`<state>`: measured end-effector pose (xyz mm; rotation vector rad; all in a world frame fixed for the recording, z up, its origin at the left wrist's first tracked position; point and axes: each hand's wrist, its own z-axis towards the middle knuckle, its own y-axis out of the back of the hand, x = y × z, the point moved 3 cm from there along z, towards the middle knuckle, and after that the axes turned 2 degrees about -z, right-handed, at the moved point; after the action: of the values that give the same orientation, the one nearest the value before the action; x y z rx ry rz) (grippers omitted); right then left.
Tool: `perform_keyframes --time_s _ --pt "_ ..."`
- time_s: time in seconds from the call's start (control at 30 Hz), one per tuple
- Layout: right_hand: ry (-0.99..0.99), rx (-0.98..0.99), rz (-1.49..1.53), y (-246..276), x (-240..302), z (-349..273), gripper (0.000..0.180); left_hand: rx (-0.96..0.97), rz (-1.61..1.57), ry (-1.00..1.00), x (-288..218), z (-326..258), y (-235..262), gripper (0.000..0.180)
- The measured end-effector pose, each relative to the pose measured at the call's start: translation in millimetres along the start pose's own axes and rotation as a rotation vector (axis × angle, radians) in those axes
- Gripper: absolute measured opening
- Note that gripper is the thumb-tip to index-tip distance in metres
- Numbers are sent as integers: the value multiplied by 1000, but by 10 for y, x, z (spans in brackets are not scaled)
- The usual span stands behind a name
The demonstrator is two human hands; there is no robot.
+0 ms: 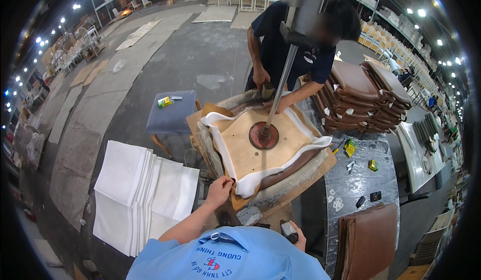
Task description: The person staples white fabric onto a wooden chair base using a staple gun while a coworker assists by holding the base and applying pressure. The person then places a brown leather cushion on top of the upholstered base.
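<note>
A plywood seat board (235, 149) lies on a padded bench, with white padding (248, 185) folded up around its rim and a brown leather-like cover (288, 172) beneath. At the near left corner my left hand (219, 192) is closed, fingertips pinching the edge of the cover. My right hand (300, 237), low beside my body, grips a staple gun (289, 231), partly hidden by my blue shirt. A round reddish press disc (264, 135) on a metal rod (281, 87) bears down on the board's middle.
Across the bench a co-worker (295, 64) holds a similar tool at the far edge. White sheets (130, 190) are stacked at left, near a blue-topped stool (173, 112). Brown covers (358, 92) pile up at right; a table (363, 172) there bears small boxes and staple strips.
</note>
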<state>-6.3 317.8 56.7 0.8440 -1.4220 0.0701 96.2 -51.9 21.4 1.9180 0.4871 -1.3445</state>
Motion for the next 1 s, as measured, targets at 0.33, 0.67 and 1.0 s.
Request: perform_keyframes --time_s 0.33,0.67,1.0 --pt "-123 -41 49 -140 -101 -24 70 267 882 -432 -155 129 379 97" --pt "-97 -85 50 -141 236 -183 71 439 1005 -753 -197 369 37 96" --pt "-153 -130 105 -138 398 -156 71 566 799 -824 -363 62 -732 80"
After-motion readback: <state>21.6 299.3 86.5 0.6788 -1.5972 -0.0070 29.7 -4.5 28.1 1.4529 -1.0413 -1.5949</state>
